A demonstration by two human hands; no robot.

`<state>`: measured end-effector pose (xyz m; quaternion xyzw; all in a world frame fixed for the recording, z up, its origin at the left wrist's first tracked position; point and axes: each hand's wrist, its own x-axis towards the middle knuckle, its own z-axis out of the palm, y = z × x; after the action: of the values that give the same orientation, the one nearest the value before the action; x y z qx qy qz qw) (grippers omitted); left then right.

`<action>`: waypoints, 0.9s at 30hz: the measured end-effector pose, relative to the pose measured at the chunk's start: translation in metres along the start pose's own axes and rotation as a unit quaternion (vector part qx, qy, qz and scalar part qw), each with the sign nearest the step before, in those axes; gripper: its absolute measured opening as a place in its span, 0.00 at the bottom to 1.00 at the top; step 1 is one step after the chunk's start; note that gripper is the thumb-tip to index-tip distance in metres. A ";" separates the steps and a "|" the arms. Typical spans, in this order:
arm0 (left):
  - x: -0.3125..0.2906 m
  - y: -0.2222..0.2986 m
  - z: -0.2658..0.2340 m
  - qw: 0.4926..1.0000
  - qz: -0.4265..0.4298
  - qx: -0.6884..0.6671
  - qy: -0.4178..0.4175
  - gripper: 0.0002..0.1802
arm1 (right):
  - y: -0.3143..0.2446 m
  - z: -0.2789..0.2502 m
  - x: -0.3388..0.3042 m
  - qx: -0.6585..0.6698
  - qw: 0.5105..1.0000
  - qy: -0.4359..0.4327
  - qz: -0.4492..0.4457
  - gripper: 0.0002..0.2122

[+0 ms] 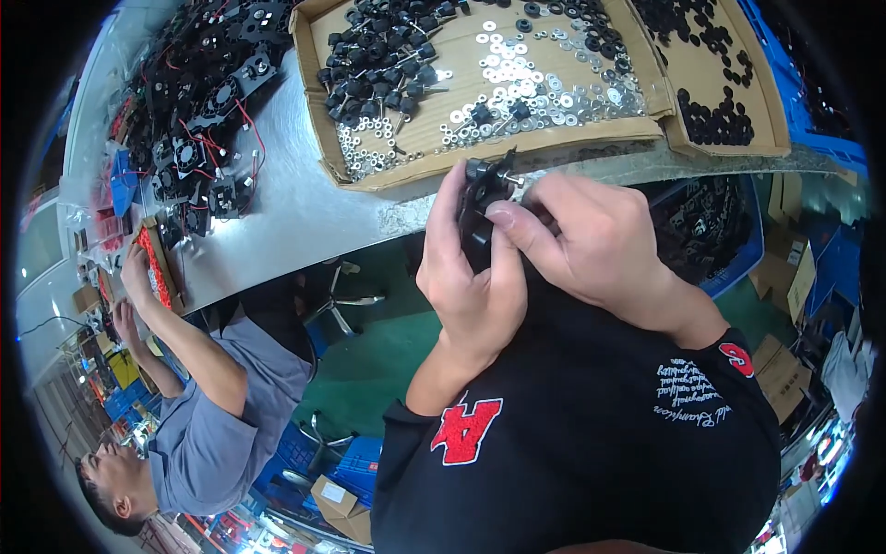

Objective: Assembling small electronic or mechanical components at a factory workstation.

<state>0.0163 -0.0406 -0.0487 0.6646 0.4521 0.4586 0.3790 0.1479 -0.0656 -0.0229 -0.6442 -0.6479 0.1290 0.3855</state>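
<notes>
Close to the bench edge, my left hand (472,286) is closed around a small black plastic part (477,189), with fingers on both sides of it. A short silver screw (514,180) sticks out of the part toward my right hand (600,240). My right hand is closed, its thumb tip against or very near the black part and its index finger bent beside the screw. What lies between those right fingertips is hidden. Just beyond my hands is a shallow cardboard tray (591,132) of black knobs with metal stems (378,60), pale washers (508,69) and small nuts (369,138).
A second cardboard tray (775,120) with small black rings adjoins on the right, near a blue crate (831,143). Black fan assemblies with red wires (208,120) pile up on the metal bench (268,240) at left. A co-worker (221,406) reaches into a box of red pieces (155,268).
</notes>
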 end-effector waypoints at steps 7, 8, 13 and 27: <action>-0.001 -0.001 -0.001 0.998 0.038 0.054 0.017 0.28 | 0.002 -0.003 -0.002 -0.048 0.996 -0.069 -0.016 0.14; -0.002 -0.003 -0.002 0.998 0.023 0.049 0.018 0.28 | 0.000 0.000 0.000 -0.048 0.996 -0.069 -0.016 0.14; -0.002 -0.003 0.000 1.000 0.000 0.027 0.010 0.28 | -0.004 0.003 0.002 0.040 0.997 0.058 -0.040 0.15; -0.001 -0.008 -0.002 0.997 0.039 0.062 0.015 0.27 | -0.003 0.010 0.004 0.040 0.998 0.033 -0.022 0.14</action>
<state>0.0119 -0.0386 -0.0554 0.6967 0.4591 0.4542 0.3125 0.1397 -0.0587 -0.0258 -0.6181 -0.6428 0.1248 0.4348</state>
